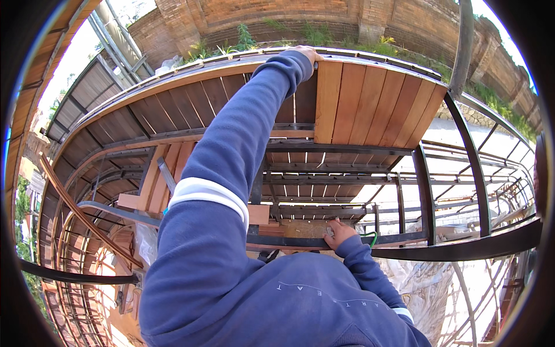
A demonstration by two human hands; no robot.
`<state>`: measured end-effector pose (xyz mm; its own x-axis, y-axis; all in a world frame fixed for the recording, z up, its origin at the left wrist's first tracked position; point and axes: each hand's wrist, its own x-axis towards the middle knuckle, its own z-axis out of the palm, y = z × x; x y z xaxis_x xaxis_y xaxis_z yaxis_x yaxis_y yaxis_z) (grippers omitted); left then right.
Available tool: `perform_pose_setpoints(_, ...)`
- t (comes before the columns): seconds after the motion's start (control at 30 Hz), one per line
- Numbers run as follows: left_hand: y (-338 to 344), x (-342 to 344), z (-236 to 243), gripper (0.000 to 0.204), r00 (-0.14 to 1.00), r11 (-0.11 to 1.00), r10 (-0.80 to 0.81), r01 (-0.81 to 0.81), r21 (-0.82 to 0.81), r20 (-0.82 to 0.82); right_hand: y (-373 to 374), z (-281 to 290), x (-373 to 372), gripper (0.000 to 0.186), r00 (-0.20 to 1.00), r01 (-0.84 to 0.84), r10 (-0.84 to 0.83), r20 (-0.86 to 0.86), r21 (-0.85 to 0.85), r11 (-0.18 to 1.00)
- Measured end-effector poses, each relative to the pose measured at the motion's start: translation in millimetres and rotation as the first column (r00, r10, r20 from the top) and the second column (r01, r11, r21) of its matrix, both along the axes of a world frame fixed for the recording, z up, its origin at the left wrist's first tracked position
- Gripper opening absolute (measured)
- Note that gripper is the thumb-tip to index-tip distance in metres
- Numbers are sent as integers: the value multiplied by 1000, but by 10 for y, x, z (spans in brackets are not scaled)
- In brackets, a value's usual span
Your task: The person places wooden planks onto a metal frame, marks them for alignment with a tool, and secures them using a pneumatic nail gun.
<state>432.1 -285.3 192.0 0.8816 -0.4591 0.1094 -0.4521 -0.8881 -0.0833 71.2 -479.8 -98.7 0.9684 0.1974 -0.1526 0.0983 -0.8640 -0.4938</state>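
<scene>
My left arm stretches far forward over a row of wooden planks [364, 104]. My left hand [307, 53] is closed at their far edge, beside the leftmost light plank. Its fingers are mostly hidden, and a small greyish thing [315, 66] shows just below it. Close to my body, my right hand [341, 233] lies over a dark metal bar [399, 237], thumb and fingers apart. A green loop of cord [373, 238] is by its wrist. I see nothing held in that hand.
Dark metal posts [425, 194] and curved rails rise on the right. Loose boards [165, 173] and a grey metal piece [166, 173] lie left of my arm. Open gaps show between the beams below. A brick wall [289, 14] with grass stands beyond.
</scene>
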Motion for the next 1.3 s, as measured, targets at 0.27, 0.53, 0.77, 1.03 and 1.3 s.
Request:
perform_pose_setpoints(0.27,85,-34,65,52,1000,1000,6,-6,15,2,-316,1795,1595,33,686,-93,-26,727,123,988)
perform_pose_setpoints(0.53,30,-167,121,51,999,998,-49,49,-44,8,-175,2415,3141,38,478,-70,164,863,-149,986)
perform_pose_setpoints(0.77,118,10,-98,44,988,983,-105,120,-136,110,-111,2170,3583,39,433,-73,170,885,-153,986)
perform_pose_setpoints(1.03,96,-16,-149,48,986,979,-98,119,-166,131,-113,2132,3568,38,392,-45,117,912,-108,993)
perform_pose_setpoints(1.3,73,-820,-533,26,859,586,122,343,-734,498,-221,2014,3744,43,395,-44,149,907,-143,989)
